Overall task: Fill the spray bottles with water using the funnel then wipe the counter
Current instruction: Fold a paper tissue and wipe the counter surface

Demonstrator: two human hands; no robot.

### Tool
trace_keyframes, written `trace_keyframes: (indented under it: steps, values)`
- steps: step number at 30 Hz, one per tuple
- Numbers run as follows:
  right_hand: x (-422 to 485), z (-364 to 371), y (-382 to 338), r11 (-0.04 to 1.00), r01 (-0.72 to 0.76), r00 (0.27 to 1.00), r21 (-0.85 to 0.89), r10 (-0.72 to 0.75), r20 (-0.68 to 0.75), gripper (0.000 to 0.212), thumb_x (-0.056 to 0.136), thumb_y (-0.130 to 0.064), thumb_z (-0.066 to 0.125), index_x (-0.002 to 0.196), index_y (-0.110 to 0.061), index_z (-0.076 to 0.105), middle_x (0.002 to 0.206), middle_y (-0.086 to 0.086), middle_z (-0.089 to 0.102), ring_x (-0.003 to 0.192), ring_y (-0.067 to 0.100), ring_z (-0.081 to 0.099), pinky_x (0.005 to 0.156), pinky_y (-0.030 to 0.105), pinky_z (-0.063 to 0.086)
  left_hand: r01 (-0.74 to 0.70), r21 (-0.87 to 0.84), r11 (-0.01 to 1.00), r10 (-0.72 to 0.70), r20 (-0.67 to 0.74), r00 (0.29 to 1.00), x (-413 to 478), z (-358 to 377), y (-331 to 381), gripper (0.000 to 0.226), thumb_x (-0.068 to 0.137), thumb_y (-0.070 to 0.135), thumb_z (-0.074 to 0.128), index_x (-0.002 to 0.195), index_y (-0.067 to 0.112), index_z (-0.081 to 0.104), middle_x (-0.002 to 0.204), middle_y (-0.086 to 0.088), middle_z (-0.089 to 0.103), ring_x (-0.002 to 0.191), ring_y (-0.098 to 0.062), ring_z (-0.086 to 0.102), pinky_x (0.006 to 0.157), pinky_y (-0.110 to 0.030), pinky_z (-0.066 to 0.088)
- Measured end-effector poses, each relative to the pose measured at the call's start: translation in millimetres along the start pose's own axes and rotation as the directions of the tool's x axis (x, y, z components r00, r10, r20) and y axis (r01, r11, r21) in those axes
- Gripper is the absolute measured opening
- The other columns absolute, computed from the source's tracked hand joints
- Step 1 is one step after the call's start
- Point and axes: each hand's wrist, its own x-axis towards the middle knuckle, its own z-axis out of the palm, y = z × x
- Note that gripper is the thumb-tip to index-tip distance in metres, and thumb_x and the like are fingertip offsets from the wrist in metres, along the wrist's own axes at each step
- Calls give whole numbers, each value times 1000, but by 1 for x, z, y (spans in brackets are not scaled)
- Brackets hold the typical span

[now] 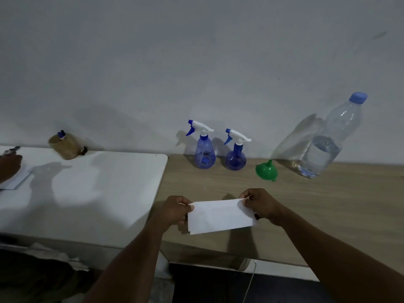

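Two blue spray bottles, one taller and one rounder, stand capped with white trigger heads against the wall on the wooden counter. A green funnel lies upside down to their right. A large clear water bottle with a blue cap, about half full, stands at the right. Above the counter's front part I hold a folded white paper towel by its two ends: my left hand pinches the left edge, my right hand pinches the upper right corner.
A white table adjoins the counter on the left. On it are a brown roll-like holder with a blue item by the wall, and papers under another person's hand. A thin white cable hangs below the counter.
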Motion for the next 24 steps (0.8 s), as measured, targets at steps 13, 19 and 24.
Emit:
trace_keyframes:
  steps: [13, 19, 24]
  values:
    - [75, 21, -20, 978, 51, 967, -204, -100, -234, 15, 88, -9, 60, 91, -24, 63, 79, -6, 62, 81, 21, 64, 70, 32, 52, -127, 167, 978, 181, -364, 914, 74, -8, 16, 14, 84, 30, 77, 88, 16, 75, 92, -5, 76, 89, -22, 69, 82, -25, 49]
    - [123, 27, -24, 957, 58, 954, -284, -136, -266, 14, 91, -13, 58, 103, -17, 66, 89, 2, 64, 87, 27, 65, 74, 37, 56, -108, 182, 977, 174, -400, 900, 119, -12, 25, 12, 83, 32, 77, 84, 24, 67, 95, -2, 74, 94, -24, 68, 82, -26, 47]
    - [121, 44, -3, 808, 77, 880, -585, -331, -341, 33, 84, -22, 70, 116, -17, 62, 111, 9, 66, 100, 29, 61, 80, 38, 53, -149, 283, 948, 267, -446, 855, 122, -8, 19, 31, 90, 25, 67, 119, 18, 65, 119, -5, 68, 113, -25, 63, 97, -40, 52]
